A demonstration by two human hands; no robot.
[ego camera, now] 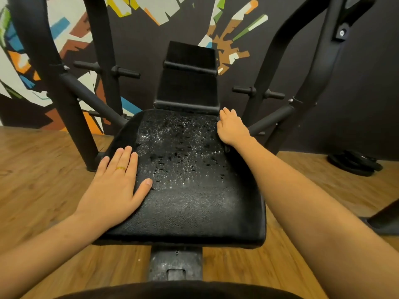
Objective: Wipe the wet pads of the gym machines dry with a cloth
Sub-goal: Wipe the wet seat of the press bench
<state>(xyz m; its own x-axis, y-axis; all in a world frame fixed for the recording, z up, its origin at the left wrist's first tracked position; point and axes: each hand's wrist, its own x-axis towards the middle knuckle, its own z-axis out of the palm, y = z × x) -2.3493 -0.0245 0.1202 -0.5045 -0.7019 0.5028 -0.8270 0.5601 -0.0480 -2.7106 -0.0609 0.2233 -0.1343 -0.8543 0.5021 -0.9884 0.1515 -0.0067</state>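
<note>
Sitting centre frame, black textured vinyl seat pad (190, 203), beading with water droplets over its upper and middle part, lower part looking drier. Pressing flat on pad's left side, left hand (116, 186), fingers straight and together, gold ring (120, 168) showing. Resting on pad's upper right edge, right hand (232, 128), fingers straight, pinching nothing. Showing no cloth anywhere. Judging pad as bolted down, cushioned yet firm, slick while wet: likely needing no lifting, just bracing at a dry edge while wiping across droplets. Standing behind, upper centre, black back pad (187, 83).
</note>
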